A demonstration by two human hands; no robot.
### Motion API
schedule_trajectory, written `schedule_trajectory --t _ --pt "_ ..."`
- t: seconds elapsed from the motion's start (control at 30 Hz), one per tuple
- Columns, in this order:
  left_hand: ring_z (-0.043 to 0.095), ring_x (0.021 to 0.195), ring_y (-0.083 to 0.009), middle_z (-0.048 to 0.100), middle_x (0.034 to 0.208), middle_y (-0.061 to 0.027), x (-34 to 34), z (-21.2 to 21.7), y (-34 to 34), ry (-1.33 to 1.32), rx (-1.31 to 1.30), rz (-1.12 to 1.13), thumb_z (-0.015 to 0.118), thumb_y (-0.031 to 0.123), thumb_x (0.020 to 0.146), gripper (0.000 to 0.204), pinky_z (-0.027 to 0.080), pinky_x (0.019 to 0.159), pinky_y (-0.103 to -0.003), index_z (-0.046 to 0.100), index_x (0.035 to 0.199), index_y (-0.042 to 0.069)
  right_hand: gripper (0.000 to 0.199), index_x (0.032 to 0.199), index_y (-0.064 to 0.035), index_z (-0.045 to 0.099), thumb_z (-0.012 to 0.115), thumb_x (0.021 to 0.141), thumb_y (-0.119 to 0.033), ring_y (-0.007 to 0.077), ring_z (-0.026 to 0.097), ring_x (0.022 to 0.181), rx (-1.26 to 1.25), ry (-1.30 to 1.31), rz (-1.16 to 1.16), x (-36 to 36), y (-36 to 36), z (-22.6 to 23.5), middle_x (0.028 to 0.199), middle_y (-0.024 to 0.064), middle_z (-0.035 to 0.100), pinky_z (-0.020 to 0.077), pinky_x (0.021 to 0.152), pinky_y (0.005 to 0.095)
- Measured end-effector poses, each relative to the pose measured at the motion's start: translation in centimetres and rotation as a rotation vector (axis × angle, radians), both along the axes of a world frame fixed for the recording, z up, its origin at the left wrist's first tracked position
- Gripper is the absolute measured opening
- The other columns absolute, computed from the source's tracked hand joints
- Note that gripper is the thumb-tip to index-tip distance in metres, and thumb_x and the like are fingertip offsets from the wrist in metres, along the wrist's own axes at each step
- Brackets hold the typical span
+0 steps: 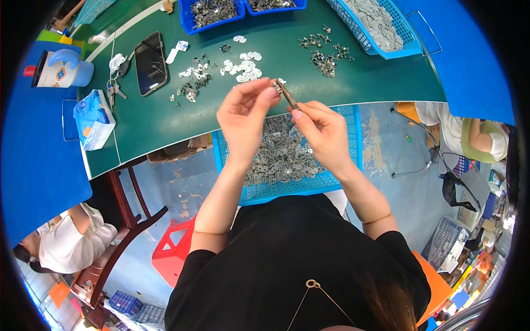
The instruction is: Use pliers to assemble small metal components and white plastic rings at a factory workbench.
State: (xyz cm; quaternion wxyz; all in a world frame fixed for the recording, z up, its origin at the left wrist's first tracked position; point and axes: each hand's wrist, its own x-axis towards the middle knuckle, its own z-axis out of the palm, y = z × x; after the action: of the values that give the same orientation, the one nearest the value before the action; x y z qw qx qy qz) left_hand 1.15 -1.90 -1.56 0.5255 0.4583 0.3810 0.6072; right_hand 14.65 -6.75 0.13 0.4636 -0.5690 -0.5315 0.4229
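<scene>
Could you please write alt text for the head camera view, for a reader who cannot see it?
Both hands, left hand and right hand, pinch a small metal part above a blue basket of metal pieces at a green table.

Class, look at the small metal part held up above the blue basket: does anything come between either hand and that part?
Nothing visible does. The left hand and right hand both pinch the small metal part directly with bare fingertips, above the blue basket of flat metal pieces. Only air separates the part from the green table.
</scene>
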Motion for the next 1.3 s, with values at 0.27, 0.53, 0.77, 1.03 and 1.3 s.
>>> schedule_trajectory --t 0.27,0.53,0.77,1.03,1.3 --pt "0.064 0.083 -0.0175 0.065 0.094 -0.0134 -0.8 -1.2 1.3 -0.319 -0.32 -0.32 0.06 0.013 0.088 0.014 0.055 0.075 -0.028 0.059 0.092 0.0 0.019 0.102 0.0043 0.063 0.055 0.088 -0.006 0.0086 0.049 0.067 0.152 -0.201 -0.002 -0.4 -0.1 0.4 0.08 0.0052 0.057 0.0372 0.058 0.0214" --pt "0.064 0.076 -0.0141 0.065 0.087 -0.0099 -1.5 -1.7 1.6 -0.372 -0.333 -0.425 0.061 0.014 0.087 0.014 0.054 0.07 -0.025 0.06 0.09 0.001 0.023 0.096 0.0096 0.062 0.052 0.09 -0.01 0.0124 0.054 0.066 -0.156 0.255 0.118 0.4 -0.3 0.9 0.078 0.0075 0.058 0.043 0.058 0.0244" --pt "0.063 0.072 -0.0125 0.065 0.082 -0.0065 -0.9 -2.0 1.4 -0.448 -0.431 -0.454 0.062 0.018 0.087 0.016 0.053 0.066 -0.023 0.061 0.091 0.002 0.031 0.095 0.011 0.059 0.049 0.091 -0.018 0.0194 0.058 0.063 -0.489 1.003 0.211 1.4 0.2 0.7 0.075 0.0134 0.06 0.047 0.056 0.0297" --pt "0.06 0.073 -0.0118 0.064 0.084 -0.0022 -0.8 -1.1 2.8 0.599 0.13 0.1 0.068 0.017 0.079 0.015 0.045 0.053 -0.027 0.066 0.092 0.009 0.033 0.107 0.0064 0.056 0.049 0.091 -0.022 0.0203 0.058 0.08 -0.376 0.684 -0.047 8.1 6.3 -0.2 0.088 0.0107 0.059 0.0491 0.071 0.0354" --pt "0.056 0.075 -0.0167 0.059 0.078 0.0044 -0.2 -1.1 4.1 1.213 0.556 0.005 0.068 0.019 0.074 0.011 0.047 0.058 -0.031 0.068 0.085 0.018 0.044 0.125 0.0033 0.045 0.042 0.091 -0.024 0.0261 0.054 0.096 -0.565 1.157 0.018 7.8 5.9 3.0 0.104 0.0139 0.056 0.0468 0.082 0.0422"
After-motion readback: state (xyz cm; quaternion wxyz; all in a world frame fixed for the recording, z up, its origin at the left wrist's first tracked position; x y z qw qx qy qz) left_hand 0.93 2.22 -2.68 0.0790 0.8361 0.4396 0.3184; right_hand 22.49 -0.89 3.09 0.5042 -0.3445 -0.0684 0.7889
